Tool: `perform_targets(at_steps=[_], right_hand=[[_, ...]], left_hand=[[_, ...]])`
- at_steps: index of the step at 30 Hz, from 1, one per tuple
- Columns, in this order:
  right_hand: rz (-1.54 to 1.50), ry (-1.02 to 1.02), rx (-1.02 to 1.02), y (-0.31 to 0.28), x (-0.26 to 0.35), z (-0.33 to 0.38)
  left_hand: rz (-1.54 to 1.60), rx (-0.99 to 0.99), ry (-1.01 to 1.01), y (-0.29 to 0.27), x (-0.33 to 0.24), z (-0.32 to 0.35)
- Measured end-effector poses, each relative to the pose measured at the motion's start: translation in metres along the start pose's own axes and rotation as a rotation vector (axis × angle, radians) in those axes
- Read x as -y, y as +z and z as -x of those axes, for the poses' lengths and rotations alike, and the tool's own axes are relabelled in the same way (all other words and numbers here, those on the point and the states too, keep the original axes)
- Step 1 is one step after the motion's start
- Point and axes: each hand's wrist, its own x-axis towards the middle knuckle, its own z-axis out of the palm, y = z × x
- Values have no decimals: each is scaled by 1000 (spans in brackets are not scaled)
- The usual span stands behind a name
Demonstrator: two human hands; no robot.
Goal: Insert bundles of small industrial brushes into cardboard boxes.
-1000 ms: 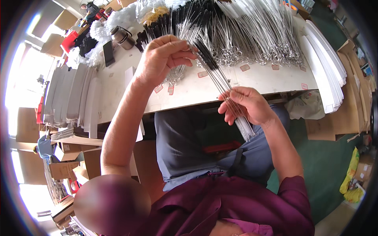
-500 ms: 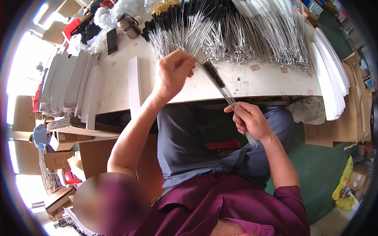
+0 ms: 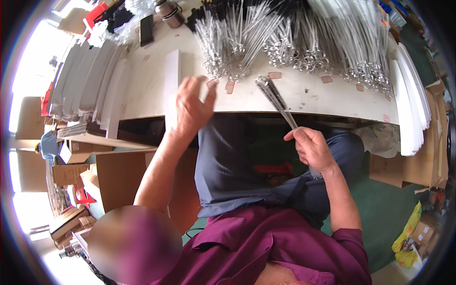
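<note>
My right hand [image 3: 314, 149] grips a bundle of thin wire-handled tube brushes [image 3: 275, 99] by the handles. Their dark bristled ends point up and left over the table's front edge, while the wire ends come out below the fist. My left hand [image 3: 192, 108] is apart from the bundle, over the front of the table near a long white carton [image 3: 172, 78]. Its fingers are spread and slightly blurred, with nothing visible between them. Beyond it lies a heap of looped wire handles [image 3: 232, 40], part of a wide row of similar brushes.
The white table [image 3: 147, 78] carries stacks of flat white cartons [image 3: 90, 80] on the left and more cartons [image 3: 411, 104] at its right end. A phone [image 3: 147, 31] and a metal flask [image 3: 169, 13] stand at the back left. Cardboard boxes [image 3: 121, 183] sit beside my left arm.
My left hand has drawn back from the brush tips, going from a pinch to spread fingers. The right hand still holds the bundle, whose bristled ends now sit closer together. The view has shifted slightly.
</note>
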Motion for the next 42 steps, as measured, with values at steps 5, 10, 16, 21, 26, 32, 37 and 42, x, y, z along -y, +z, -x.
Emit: perform_targets(at_steps=[5, 10, 16, 21, 26, 32, 37, 42], right_hand=[[67, 81, -60, -5, -9, 3], [158, 148, -107, -1, -12, -2], [214, 79, -158, 2, -5, 6], [234, 103, -58, 22, 7, 17], [140, 136, 139, 44, 13, 26], [104, 222, 274, 55, 11, 40], [64, 322, 307, 58, -3, 39], [54, 338, 273, 52, -15, 36]], left_hand=[[-466, 427, -513, -20, 56, 14], [-345, 388, -528, -22, 92, 36], [-315, 492, -602, -31, 77, 18], [1142, 282, -1019, -47, 78, 26], [1685, 227, -951, -15, 65, 39], [1658, 80, -954, 11, 52, 41], [1675, -6, -878, 20, 33, 34], [1762, -86, -849, 16, 9, 27]])
